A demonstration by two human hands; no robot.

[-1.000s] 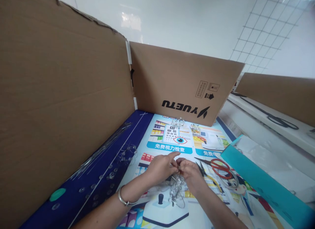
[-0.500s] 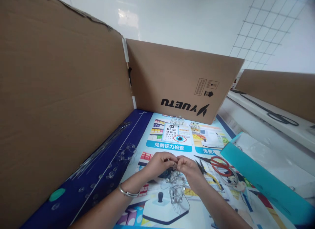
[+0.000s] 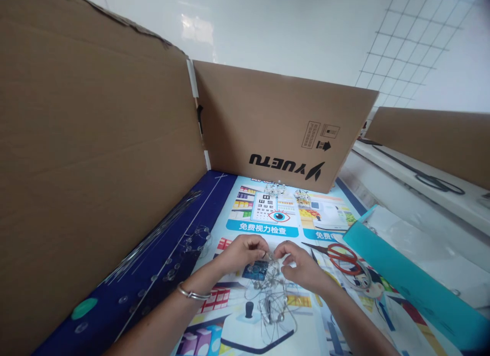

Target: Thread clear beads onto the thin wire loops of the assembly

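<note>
My left hand pinches the top end of a tangle of thin wire strung with clear beads, which hangs and lies on the printed sheet below. To its right, my right hand has its thumb and fingers apart, close to the wire, with nothing visible in them. Red-handled scissors lie right of my right hand. Pliers with yellow handles are mostly hidden behind that hand.
Cardboard panels stand at the back and left. Loose clear beads, straight wires and a green disc lie on the blue strip. Beaded pieces sit at the back. A teal-edged box is at right.
My right hand has let go and moved slightly right, its fingers spreading. My left hand still pinches the wire, and the beaded tangle has shifted and spread a little.
</note>
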